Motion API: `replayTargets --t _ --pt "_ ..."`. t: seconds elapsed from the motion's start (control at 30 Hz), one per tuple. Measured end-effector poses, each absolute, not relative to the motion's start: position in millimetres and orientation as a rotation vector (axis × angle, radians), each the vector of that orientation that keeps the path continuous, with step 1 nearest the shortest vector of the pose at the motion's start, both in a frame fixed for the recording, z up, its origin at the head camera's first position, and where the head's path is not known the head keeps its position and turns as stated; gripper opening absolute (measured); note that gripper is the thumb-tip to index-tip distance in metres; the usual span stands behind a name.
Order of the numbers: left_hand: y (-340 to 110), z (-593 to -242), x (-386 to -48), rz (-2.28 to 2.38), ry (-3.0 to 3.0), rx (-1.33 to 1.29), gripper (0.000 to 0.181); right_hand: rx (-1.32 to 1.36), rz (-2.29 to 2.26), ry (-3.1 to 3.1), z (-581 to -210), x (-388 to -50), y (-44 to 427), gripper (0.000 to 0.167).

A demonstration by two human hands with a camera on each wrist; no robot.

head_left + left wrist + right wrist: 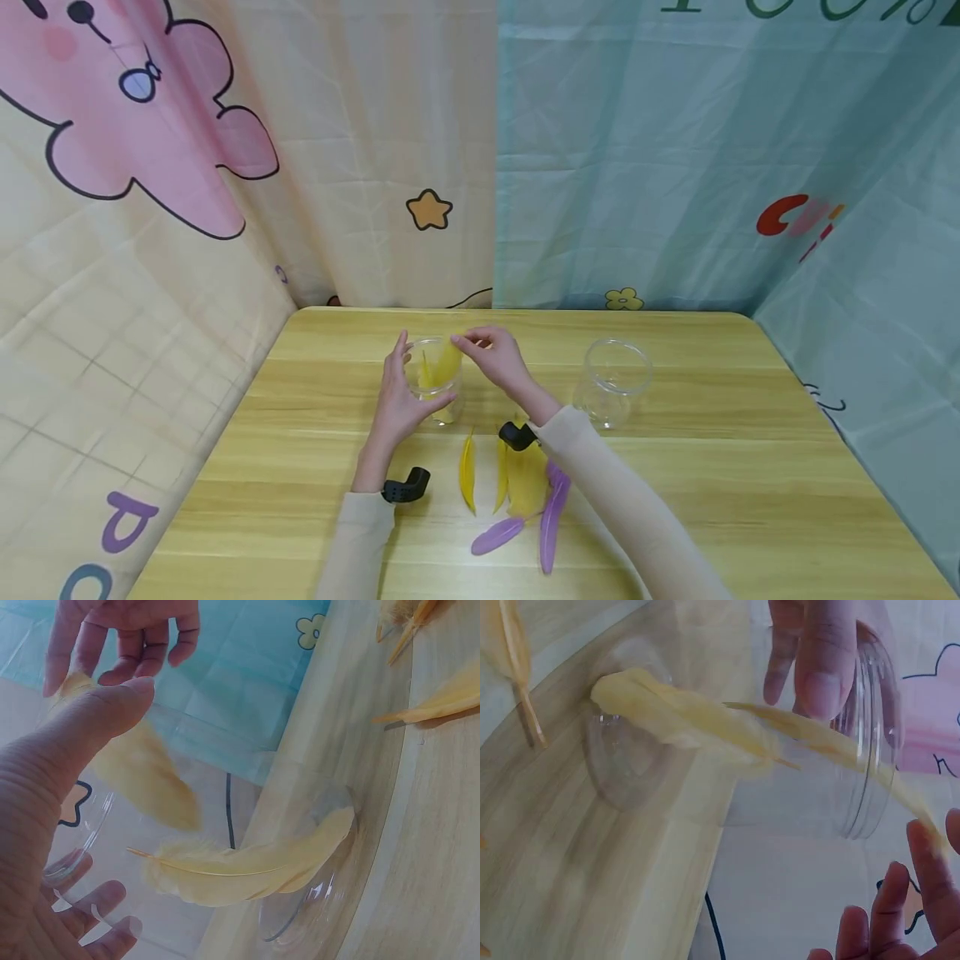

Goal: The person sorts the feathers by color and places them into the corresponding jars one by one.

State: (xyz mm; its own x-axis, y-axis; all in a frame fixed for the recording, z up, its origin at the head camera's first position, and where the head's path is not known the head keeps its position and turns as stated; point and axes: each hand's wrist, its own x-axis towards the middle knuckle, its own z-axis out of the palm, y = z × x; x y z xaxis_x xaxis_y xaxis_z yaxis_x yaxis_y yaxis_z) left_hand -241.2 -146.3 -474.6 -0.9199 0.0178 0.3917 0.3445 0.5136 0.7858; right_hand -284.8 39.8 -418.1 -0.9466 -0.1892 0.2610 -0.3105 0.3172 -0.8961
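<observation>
My left hand (399, 400) holds a clear jar (447, 410) standing on the table, thumb on the near side and fingers round the far side. At the jar's mouth my right hand (501, 358) pinches a yellow feather (448, 362) by one end. Most of that feather hangs inside the jar, as the left wrist view shows. Another yellow feather (240, 874) lies within, reaching down to the jar's bottom. In the right wrist view the left thumb (825, 686) rests against the jar near its threaded rim.
A second clear jar (617, 390) stands to the right. Nearer me on the wooden table (735, 467) lie several yellow feathers (467, 473) and purple feathers (498, 536), some partly behind the right wrist camera (516, 437). Printed curtains (360, 167) enclose the back and sides.
</observation>
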Motion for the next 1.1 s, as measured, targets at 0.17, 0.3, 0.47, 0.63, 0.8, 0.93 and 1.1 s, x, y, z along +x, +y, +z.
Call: replayTargets --t 0.17,0.3,0.47,0.63,0.8,0.93,1.1 --pt "-146 -474 -240 -1.371 -2.421 -0.301 0.121 0.487 1.689 -2.592 -429 -284 51 0.029" --pt "-146 -475 -240 -1.37 -2.424 -0.296 0.122 0.453 1.737 -2.627 -434 -284 63 0.029" --pt "-146 -476 -240 -1.356 -2.425 -0.307 0.122 0.397 1.799 -2.722 -441 -280 81 0.03" --pt "-147 -475 -241 -1.354 -2.414 -0.312 0.122 0.443 1.714 -2.874 -448 -274 97 0.037" --pt "-148 -474 -242 -1.349 -2.421 -0.301 0.122 0.513 1.54 -3.041 -454 -267 110 0.035" --pt "-148 -474 -242 -1.348 -2.42 -0.301 0.122 0.477 1.422 -3.156 -460 -262 116 0.029" --pt "-147 -474 -241 -1.356 -2.423 -0.306 0.122 0.409 1.267 -3.221 -461 -256 117 0.035"
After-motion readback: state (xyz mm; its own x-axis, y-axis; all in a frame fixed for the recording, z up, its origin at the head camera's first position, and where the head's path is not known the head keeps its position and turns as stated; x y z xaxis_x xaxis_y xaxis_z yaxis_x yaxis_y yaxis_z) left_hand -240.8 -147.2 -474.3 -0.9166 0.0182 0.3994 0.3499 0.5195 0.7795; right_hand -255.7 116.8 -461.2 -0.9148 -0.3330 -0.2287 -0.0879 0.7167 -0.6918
